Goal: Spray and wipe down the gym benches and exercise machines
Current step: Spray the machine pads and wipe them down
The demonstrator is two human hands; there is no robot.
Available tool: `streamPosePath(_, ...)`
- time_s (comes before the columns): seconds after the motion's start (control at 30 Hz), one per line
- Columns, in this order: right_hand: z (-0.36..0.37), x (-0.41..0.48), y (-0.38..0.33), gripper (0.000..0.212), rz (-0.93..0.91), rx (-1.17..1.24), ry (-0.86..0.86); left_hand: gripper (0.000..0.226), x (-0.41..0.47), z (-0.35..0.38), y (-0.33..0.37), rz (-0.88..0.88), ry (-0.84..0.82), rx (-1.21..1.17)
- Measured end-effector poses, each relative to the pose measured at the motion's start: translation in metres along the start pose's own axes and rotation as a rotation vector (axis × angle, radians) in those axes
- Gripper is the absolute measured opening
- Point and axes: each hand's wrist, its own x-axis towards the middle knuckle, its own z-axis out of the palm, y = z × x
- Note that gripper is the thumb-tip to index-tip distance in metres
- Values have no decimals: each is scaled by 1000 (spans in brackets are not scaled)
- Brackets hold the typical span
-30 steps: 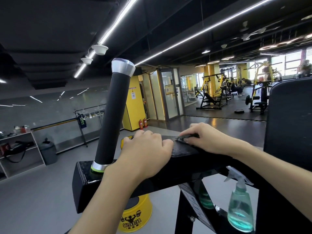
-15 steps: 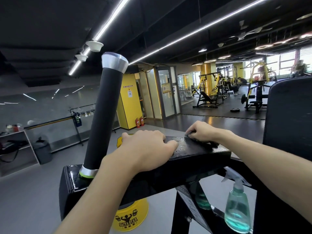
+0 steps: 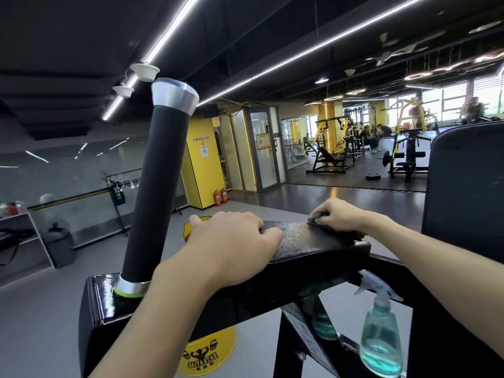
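Right hand (image 3: 338, 216) pinching cloth (image 3: 354, 235) farther right, left hand (image 3: 231, 241) still holding pad (image 3: 300, 241)

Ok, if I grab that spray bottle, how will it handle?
The spray bottle looks like clear plastic with liquid only near the bottom, so it is probably light. Its wide base and slim neck suggest it resists tipping, though the liquid may slosh.
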Motion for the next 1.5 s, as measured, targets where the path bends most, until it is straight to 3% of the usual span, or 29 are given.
streamPosePath(0.2,-4,-14,18,24,67,-18,19,45,-2,1,1,-7,19,-48)
streamPosePath(0.4,-10,-37,-3,21,-79,64,19,42,-1,4,-3,-4,48,-94)
streamPosePath(0.6,-7,-44,-1,24,44,-48,83,43,-8,6,0,1,109,-164)
streamPosePath(0.87,-26,-106,-92,20,-210,38,88,43,-19,5,1,35,201,-181)
streamPosePath(0.97,-34,-131,-131,23,-334,102,88,36,-31,-2,1,116,365,-130)
streamPosePath(1.2,-46,-159,-181,18,-392,194,102,18,-70,-30,-24,331,742,-404)
streamPosePath(1.3,-48,-160,-211,22,-463,99,143,7,-84,-42,-41,225,912,-392)
streamPosePath(1.4,-42,-151,-242,20,-545,-51,211,14,-80,-45,-61,14,765,-431)
streamPosePath(1.5,-30,-131,-261,12,-595,-155,262,24,-76,-36,-73,41,478,-653)
